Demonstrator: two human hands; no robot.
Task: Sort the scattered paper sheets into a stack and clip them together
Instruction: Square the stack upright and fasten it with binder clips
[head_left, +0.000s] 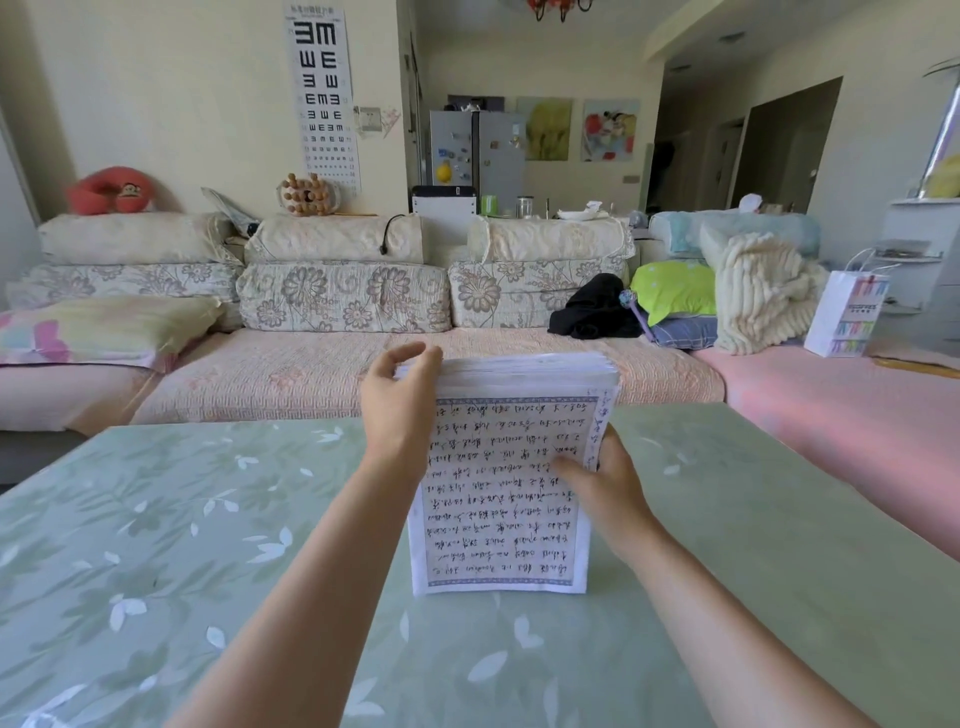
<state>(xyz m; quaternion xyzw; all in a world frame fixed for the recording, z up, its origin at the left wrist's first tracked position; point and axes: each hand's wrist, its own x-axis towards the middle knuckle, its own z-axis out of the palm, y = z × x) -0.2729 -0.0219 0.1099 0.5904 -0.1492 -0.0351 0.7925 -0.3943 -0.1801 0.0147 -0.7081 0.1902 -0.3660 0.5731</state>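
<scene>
Right grip (608, 488): thumb pressed on the written face, fingers wrapped behind the right edge, clamping the stack of paper sheets (498, 525). Left grip (397, 395): fingers curled over the top left corner, steadying that edge.

Stack stands upright, bottom edge on the table (156, 545), handwritten page toward the camera. Top edges look uneven and fanned, so the sheets are not yet flush.

Risks, as judged:
- Table surface looks glossy. The bottom edge may skid away if the stack is tapped at a tilt.
- Hold is on the upper part only. Loosening both grips at once to let the sheets settle may let the inner sheets slip out or splay.
- Thick stack. Squeezing one edge could bow it and lock in the misalignment.
- No clip in view. Reaching for one leaves a single grip on the stack.

Floral sofa (311, 364) beyond the far table edge.
</scene>
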